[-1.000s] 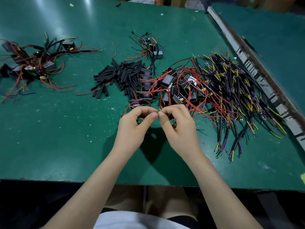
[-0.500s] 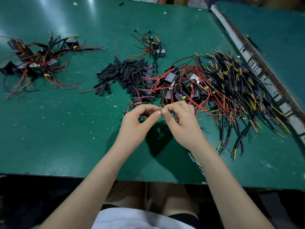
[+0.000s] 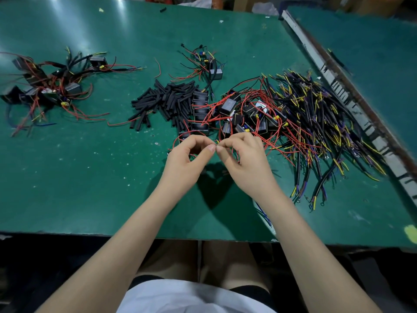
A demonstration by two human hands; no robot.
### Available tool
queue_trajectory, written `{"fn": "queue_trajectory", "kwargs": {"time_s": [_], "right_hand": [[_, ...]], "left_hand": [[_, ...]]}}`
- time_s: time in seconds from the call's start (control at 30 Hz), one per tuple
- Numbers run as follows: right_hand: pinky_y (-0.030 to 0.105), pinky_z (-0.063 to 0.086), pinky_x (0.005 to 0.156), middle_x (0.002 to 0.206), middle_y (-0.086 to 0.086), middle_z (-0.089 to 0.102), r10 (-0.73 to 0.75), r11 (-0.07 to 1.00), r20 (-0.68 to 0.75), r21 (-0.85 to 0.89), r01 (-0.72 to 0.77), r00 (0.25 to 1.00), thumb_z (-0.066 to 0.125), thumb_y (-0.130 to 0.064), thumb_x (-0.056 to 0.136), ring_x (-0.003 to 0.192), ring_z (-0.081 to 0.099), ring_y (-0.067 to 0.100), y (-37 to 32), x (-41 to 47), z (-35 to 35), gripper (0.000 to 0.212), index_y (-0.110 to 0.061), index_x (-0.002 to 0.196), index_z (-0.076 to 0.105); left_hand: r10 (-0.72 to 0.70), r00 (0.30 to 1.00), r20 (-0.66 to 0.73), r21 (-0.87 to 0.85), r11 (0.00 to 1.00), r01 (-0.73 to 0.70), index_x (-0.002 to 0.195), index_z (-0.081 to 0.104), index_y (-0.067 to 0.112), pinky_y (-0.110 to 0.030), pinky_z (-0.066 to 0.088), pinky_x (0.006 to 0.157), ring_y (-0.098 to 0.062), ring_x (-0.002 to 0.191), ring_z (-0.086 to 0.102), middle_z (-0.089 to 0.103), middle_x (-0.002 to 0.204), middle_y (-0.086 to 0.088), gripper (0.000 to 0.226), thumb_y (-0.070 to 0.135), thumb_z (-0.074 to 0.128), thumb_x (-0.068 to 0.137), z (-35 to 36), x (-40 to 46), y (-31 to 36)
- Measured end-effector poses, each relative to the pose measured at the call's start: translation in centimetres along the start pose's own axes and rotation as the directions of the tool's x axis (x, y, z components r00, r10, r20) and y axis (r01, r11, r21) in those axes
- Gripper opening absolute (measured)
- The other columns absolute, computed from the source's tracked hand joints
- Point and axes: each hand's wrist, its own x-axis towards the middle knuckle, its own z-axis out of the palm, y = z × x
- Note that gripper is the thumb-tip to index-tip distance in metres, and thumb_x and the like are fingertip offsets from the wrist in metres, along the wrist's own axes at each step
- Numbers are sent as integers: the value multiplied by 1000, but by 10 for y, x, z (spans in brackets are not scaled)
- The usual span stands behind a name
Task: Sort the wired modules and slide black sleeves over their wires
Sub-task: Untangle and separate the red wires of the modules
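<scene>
left hand (image 3: 187, 159) and right hand (image 3: 244, 159) meeting fingertip to fingertip, each pinching thin red wires (image 3: 228, 152), near the table's (image 3: 79, 177) front edge.

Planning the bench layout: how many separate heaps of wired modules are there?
3: far-left heap, small far-centre heap, big heap above the hands. Modules may be buried.
</scene>
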Motion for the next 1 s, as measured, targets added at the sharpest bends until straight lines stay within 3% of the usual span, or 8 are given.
{"fn": "queue_trajectory", "kwargs": {"time_s": [0.1,0.17,0.3,0.4,0.53,0.7,0.8,1.0], "right_hand": [[47,45,79,95,8,61,-81,991,-60,-111,74,995,66,-20,89,91,52,32,1,-3,3,14,-9,95,71],[50,48,72,91,10,63,-117,987,-103,-120,104,988,65,-17,88,86,55,34,0,-5,5,14,-6,92,72],[49,47,74,90,10,62,-145,987,-100,-79,137,984,62,-13,88,87,55,34,-1,-2,5,13,-4,91,72],[36,42,83,93,10,60,-118,993,-52,-24,117,992,63,-12,90,91,53,31,-1,0,1,12,-5,93,72],[26,35,82,96,8,59,-46,998,19,37,45,999,64,-16,91,94,51,29,-1,0,-2,14,-8,98,73],[40,42,80,93,0,60,-3,997,-32,-78,0,999,64,-27,91,94,53,26,-6,-5,1,16,-17,98,74],[41,44,73,87,2,63,-20,983,-109,-183,0,994,66,-26,89,88,54,29,-9,-8,3,14,-16,92,75],[47,45,78,90,-1,63,60,998,-133,-24,-64,989,63,-24,92,91,53,27,-5,-10,3,15,-16,96,74]], "left_hand": [[14,1000,-2,29,999,-14,85,61,23,-9,40,71,4,72,52,61,77,17,13,12,59,92,1,0,2],[19,1000,-3,50,999,-18,85,63,24,-10,41,72,4,72,54,63,78,16,13,12,60,91,0,1,2],[13,1000,-8,63,998,-12,91,65,30,-16,46,76,0,78,58,67,84,16,14,16,64,89,-2,0,1],[35,999,-6,85,996,-34,96,67,28,-16,46,78,0,80,59,67,87,14,13,17,63,90,-4,0,0],[45,999,-22,116,992,-42,92,65,23,-9,40,73,5,76,56,65,86,13,7,18,62,91,-2,-1,-4],[53,998,-44,188,981,-44,86,58,32,-11,41,74,5,78,54,62,87,13,16,19,57,94,2,-2,-4],[8,993,-115,106,994,4,83,58,35,-17,44,74,1,77,56,62,83,15,18,21,55,94,2,-1,-2],[14,998,-63,78,997,-9,89,64,33,-8,43,71,9,71,57,65,75,27,15,18,62,91,-1,-3,-4]]}}
